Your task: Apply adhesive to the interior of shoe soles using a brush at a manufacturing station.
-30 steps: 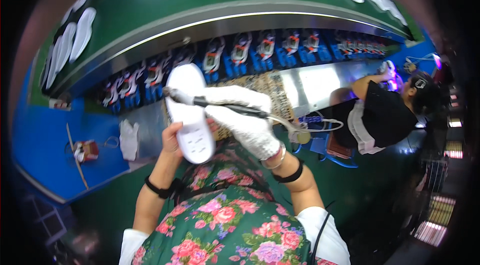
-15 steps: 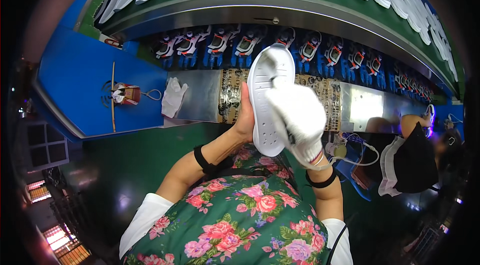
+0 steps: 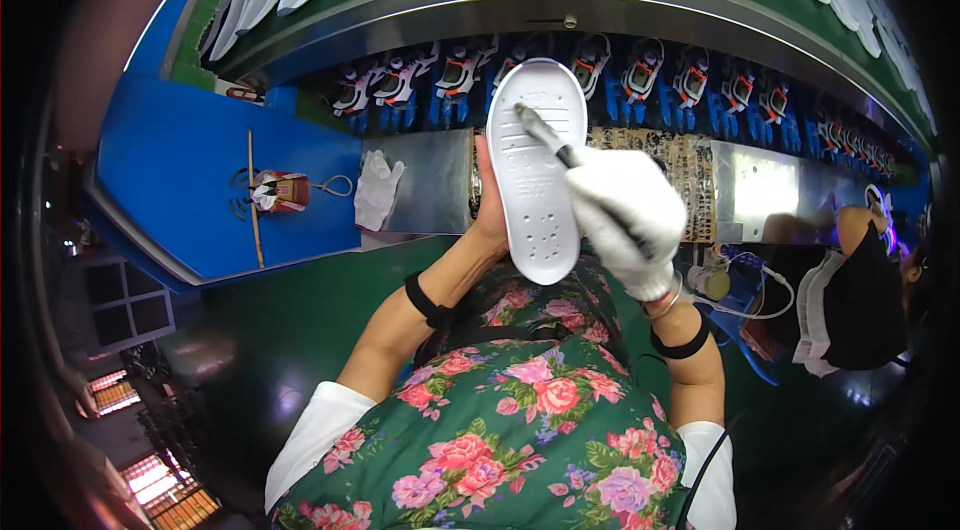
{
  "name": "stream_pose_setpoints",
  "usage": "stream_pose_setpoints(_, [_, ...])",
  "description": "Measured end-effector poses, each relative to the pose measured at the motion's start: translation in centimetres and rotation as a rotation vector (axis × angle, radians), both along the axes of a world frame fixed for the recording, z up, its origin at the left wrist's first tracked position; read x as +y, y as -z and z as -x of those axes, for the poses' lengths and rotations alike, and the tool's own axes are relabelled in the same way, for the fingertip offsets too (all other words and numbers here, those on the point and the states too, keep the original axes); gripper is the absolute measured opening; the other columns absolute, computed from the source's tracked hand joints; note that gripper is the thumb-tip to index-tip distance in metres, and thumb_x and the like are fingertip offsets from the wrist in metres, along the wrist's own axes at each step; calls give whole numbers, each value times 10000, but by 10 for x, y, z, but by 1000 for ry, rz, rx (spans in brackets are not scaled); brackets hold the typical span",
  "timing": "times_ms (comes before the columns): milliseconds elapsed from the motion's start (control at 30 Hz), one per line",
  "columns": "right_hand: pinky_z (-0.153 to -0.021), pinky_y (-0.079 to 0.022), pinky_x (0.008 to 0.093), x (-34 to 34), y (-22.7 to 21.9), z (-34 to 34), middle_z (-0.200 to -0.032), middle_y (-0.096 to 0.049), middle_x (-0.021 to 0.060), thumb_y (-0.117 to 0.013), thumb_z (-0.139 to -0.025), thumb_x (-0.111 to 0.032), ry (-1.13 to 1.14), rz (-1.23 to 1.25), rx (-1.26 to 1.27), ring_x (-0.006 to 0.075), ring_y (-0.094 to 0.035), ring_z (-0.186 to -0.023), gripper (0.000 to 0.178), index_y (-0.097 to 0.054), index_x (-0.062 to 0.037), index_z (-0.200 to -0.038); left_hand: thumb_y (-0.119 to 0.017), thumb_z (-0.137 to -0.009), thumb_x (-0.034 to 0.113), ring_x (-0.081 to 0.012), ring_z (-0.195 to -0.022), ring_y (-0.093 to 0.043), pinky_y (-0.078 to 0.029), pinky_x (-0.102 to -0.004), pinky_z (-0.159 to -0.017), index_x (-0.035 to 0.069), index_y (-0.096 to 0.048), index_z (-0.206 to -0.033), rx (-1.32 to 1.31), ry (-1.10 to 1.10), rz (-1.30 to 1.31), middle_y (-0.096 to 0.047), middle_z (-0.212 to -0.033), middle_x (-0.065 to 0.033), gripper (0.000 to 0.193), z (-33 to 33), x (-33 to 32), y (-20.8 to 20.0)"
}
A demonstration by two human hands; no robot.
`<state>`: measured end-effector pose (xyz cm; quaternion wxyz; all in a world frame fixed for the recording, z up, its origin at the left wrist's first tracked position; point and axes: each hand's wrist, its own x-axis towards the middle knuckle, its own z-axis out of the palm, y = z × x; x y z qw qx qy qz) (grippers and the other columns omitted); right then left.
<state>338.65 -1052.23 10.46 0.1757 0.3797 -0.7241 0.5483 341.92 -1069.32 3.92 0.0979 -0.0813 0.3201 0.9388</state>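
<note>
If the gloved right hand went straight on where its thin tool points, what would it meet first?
Probably the white sole: the thin tool in the right hand slants up and left over it. Depth at the tip is hard to judge, so contact is unclear.

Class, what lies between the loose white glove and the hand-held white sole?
The head view shows metal benchtop, a strip of patterned covering, then the left hand holding the sole.
</note>
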Motion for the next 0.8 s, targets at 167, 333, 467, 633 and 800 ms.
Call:
stream_pose_setpoints(167, [-801, -554, 374, -5, 5, -14, -1027, -731, 139, -771, -744, -22, -273, -52, -92, 288, -707, -909, 267, -737, -63, -1006, -248, -820, 911, -297, -899, -662, -570, -442, -776, 75, -464, -1382, 92, 109, -235, -643, -1031, -216, 1029, 8, -14, 20])
stream_pose_setpoints(333, [-786, -553, 369, -5, 0, -17, -1031, -731, 130, -764, -727, 22, -106, -205, 86, 285, -699, -888, 295, -741, -64, -1009, -221, -796, 934, -300, -881, -665, -567, -440, -774, 36, -482, -1363, -20, -5, -245, -641, -1070, -211, 1094, 14, -17, 19])
stream_pose_setpoints(467, [-766, -556, 364, -9, 16, -12, -1016, -741, 121, -790, -724, -8, -441, 65, -191, 276, -709, -874, 305, -746, -76, -1018, -186, -738, 982, -285, -842, -656, -568, -432, -720, 15, -503, -1291, 99, 156, -288, -615, -971, -187, 1158, 19, -34, 19])
stream_pose_setpoints(633, [-762, -563, 373, -9, 19, -22, -1050, -716, 145, -774, -683, 5, -256, -165, 138, 286, -702, -880, 416, -729, -89, -1086, -202, -706, 1003, -272, -770, -637, -551, -416, -663, 20, -527, -1229, 85, 140, -244, -609, -913, -168, 1160, 32, -40, 11])
stream_pose_setpoints(800, [-753, -565, 362, -6, 13, -17, -961, -736, 93, -783, -734, -32, -304, 20, -140, 270, -701, -850, 281, -754, -110, -1003, -182, -729, 989, -265, -720, -630, -546, -404, -645, 33, -524, -1250, 99, 71, -160, -602, -882, -159, 1141, 38, -49, 7])
